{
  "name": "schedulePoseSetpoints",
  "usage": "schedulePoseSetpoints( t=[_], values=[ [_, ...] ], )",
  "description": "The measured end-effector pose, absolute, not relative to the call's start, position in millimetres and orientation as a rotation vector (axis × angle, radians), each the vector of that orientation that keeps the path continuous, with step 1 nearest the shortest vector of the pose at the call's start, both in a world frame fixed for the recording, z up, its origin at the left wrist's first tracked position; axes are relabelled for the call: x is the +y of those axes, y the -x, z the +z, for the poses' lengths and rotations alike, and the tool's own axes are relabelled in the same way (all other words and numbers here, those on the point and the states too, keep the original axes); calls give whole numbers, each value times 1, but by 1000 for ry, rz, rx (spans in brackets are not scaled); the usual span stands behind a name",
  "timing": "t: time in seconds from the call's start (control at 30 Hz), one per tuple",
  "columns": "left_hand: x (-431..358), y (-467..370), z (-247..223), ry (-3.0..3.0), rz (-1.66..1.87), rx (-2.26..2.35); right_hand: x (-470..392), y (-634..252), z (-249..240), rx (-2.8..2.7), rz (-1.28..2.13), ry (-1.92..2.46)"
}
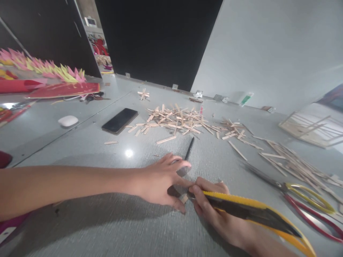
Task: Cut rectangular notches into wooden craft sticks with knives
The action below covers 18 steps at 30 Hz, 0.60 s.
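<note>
On the grey tabletop (150, 235), the left hand (158, 181) spreads its fingers beside a short wooden stick (184, 198); the right hand (215, 212) grips a yellow-and-black utility knife (249, 211), its front end near that stick.

Bare left forearm (80, 186), bare right wrist (245, 233); bare, slender fingers (183, 164)

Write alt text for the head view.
The right hand grips a yellow-and-black tool beside a small wooden piece, with the left hand spread close by. Wooden sticks, a phone and scissors lie on a grey surface.
</note>
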State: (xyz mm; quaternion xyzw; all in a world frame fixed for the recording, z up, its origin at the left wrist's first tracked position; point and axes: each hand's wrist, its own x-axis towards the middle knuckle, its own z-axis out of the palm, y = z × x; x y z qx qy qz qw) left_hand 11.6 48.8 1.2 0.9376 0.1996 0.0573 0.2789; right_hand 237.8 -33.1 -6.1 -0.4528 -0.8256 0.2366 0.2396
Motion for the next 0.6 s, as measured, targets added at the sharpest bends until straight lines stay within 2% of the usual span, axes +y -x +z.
schedulePoseSetpoints(
  t=[0.6],
  values=[
    [49, -14, 6, -2557, 83, 560, -34, -240, -9, -2287, 569, 1234]
  ],
)
